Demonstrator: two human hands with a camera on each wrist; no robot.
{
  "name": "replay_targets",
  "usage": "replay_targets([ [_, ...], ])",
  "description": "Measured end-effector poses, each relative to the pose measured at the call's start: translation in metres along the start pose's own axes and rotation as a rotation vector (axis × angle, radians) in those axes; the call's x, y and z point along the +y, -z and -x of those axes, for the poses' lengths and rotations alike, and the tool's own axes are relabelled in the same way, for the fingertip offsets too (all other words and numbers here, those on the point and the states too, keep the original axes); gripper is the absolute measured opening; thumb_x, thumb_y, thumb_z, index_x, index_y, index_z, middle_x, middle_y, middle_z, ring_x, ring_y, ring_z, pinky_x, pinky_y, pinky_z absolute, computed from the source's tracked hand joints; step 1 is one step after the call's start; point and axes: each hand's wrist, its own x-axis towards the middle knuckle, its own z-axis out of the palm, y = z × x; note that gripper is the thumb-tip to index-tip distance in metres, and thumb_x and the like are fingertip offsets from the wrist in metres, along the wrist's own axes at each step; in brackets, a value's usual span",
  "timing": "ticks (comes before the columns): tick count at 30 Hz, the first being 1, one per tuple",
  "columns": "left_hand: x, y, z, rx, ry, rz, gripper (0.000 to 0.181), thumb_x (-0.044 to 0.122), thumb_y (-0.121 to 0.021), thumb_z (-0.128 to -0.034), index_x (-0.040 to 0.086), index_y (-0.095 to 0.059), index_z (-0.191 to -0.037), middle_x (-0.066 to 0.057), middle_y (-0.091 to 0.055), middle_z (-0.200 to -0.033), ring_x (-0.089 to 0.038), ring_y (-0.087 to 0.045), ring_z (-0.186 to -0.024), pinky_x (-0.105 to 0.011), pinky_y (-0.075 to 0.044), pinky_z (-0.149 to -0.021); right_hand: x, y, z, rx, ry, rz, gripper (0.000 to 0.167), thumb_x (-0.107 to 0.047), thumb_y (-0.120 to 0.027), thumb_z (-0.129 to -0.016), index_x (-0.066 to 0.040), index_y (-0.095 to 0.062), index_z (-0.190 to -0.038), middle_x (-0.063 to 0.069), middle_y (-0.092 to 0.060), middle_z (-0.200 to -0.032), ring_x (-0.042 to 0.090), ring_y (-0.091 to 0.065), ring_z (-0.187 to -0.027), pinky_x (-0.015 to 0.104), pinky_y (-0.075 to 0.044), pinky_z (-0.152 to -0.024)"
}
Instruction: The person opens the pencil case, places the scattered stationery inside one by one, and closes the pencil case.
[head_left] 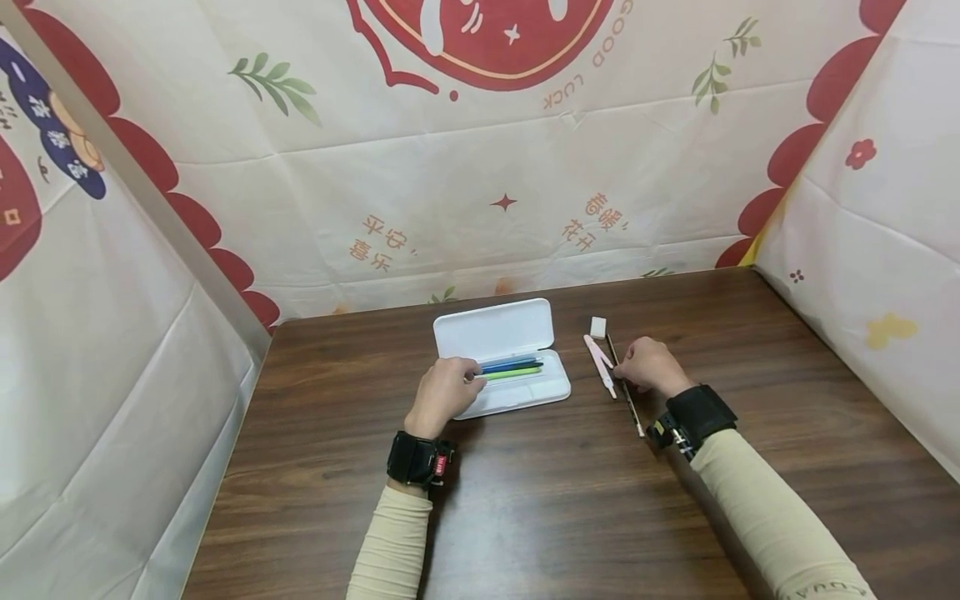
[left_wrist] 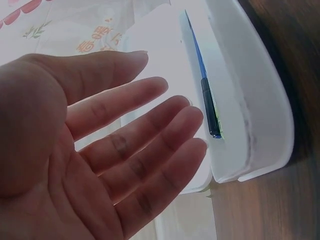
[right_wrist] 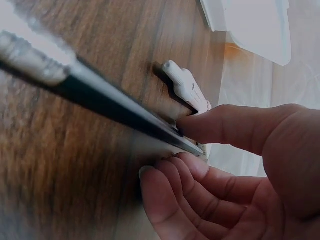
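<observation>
Left hand (head_left: 445,387) is hovering at the left end of the lidded white case (head_left: 553,385), fingers loosely extended; pens (head_left: 516,367) are lying inside. Right hand (head_left: 651,367) is pinching a dark pencil (head_left: 632,408), which is slanting beside a pink compass (head_left: 598,360) on the worktop (head_left: 300,467). White eraser (head_left: 597,327) is sitting just beyond.

The left hand (head_left: 442,390) extends relaxed fingers (left_wrist: 120,102) while the right hand (head_left: 654,365) pinches, fingers curled.

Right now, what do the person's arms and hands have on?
The left sleeve and right sleeve are beige, the right one with printed letters. Each wrist wears a black strap with a small device; the left device has a red patch. The left hand and right hand wear no gloves.
</observation>
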Motion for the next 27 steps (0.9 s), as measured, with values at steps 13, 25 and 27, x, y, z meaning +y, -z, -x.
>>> replay_targets([
  [13,0.0017,0.0014,0.0004,-0.013,0.022,0.005,0.014,0.02,-0.072,-0.0911,0.009,-0.077,-0.097,-0.005,-0.074,-0.094,-0.018,-0.066,-0.082,-0.036,-0.051,-0.071,-0.0006,0.0007,-0.0006,0.01,-0.032,0.038,0.027,-0.012,-0.066,-0.085,-0.007,-0.056,-0.061,0.001,-0.053,-0.053,0.016,-0.06,-0.05,0.026,-0.044,-0.047],
  [25,0.0016,0.0018,0.0004,-0.021,0.029,0.012,0.015,0.021,-0.071,-0.0914,0.009,-0.077,-0.097,-0.005,-0.074,-0.093,-0.018,-0.065,-0.08,-0.035,-0.05,-0.069,-0.0007,0.0027,-0.0002,0.009,-0.084,0.062,0.023,-0.014,-0.066,-0.086,0.0,-0.06,-0.07,0.005,-0.055,-0.057,0.018,-0.062,-0.051,0.026,-0.046,-0.047],
  [27,0.0012,0.0012,0.0004,-0.023,0.031,0.01,0.015,0.021,-0.071,-0.0914,0.009,-0.078,-0.096,-0.004,-0.074,-0.092,-0.017,-0.064,-0.078,-0.034,-0.049,-0.069,0.0017,0.0022,-0.0001,0.012,-0.073,0.058,0.026,-0.014,-0.065,-0.086,-0.005,-0.055,-0.063,0.003,-0.053,-0.054,0.018,-0.063,-0.051,0.026,-0.047,-0.047],
])
